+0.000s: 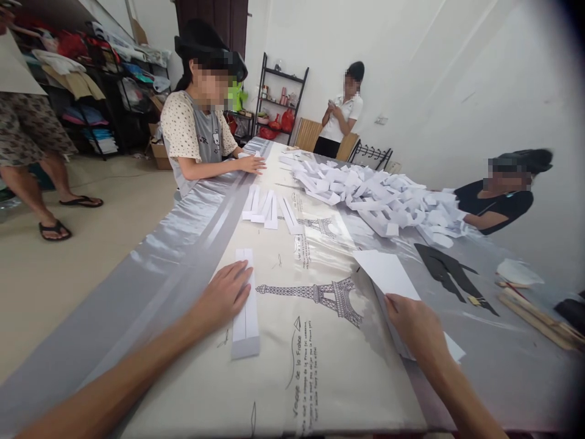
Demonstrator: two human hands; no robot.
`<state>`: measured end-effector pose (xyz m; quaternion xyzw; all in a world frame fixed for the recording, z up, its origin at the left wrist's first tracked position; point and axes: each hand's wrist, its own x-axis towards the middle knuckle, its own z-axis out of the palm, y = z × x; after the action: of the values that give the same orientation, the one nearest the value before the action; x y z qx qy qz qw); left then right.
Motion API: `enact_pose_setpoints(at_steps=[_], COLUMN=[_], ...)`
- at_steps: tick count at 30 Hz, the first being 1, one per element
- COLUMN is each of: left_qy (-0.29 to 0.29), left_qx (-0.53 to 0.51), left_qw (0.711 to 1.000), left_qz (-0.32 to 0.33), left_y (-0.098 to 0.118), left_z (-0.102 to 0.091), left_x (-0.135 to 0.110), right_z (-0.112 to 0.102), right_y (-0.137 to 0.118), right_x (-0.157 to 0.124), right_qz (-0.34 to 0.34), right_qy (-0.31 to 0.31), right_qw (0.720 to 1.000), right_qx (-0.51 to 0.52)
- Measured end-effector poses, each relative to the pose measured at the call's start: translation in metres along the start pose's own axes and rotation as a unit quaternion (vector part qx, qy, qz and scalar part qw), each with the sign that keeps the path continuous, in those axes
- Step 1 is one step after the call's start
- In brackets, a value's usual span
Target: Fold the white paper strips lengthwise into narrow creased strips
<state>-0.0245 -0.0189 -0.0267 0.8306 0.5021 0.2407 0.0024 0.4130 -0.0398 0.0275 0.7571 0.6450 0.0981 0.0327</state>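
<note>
My left hand lies open on folded paper near the table's left edge; my right hand pinches a sheet; tugging hard might crease it.

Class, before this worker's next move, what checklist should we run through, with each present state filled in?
1. Left hand resting on the folded strip: ok.
2. Folded strip lying on the printed cloth: ok.
3. Right hand pinching the edge of the white paper: ok.
4. Just one sheet pinched: cannot tell.
5. Paper pile apart from both hands: ok.
6. Paper pile neatly ordered: not ok, jumbled.
</note>
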Motion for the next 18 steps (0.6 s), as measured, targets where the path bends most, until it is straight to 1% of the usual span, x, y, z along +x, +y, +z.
enact_pose_setpoints(at_steps=[7, 10, 12, 15, 18], left_qy=[-0.003, -0.003, -0.003, -0.008, -0.01], left_qx=[0.002, 0.004, 0.002, -0.003, -0.011], left_qw=[1.0, 1.0, 1.0, 1.0, 1.0], left_qz=[0.001, 0.003, 0.003, 0.001, -0.007], left_y=[-0.001, -0.001, -0.001, -0.001, 0.0], left_z=[0.0, -0.001, -0.001, -0.002, -0.004], left_x=[-0.001, -0.001, -0.001, -0.001, -0.001], right_z=[-0.007, -0.006, -0.001, 0.01, 0.011], right_y=[0.006, 0.007, 0.009, 0.016, 0.022], right_x=[0.005, 0.006, 0.005, 0.006, 0.006], right_qz=[0.038, 0.05, 0.046, 0.024, -0.013], right_qy=[0.029, 0.044, 0.058, 0.089, 0.113], right_qw=[0.999, 0.998, 0.996, 0.989, 0.976], right_qx=[0.006, 0.016, 0.045, 0.119, 0.186])
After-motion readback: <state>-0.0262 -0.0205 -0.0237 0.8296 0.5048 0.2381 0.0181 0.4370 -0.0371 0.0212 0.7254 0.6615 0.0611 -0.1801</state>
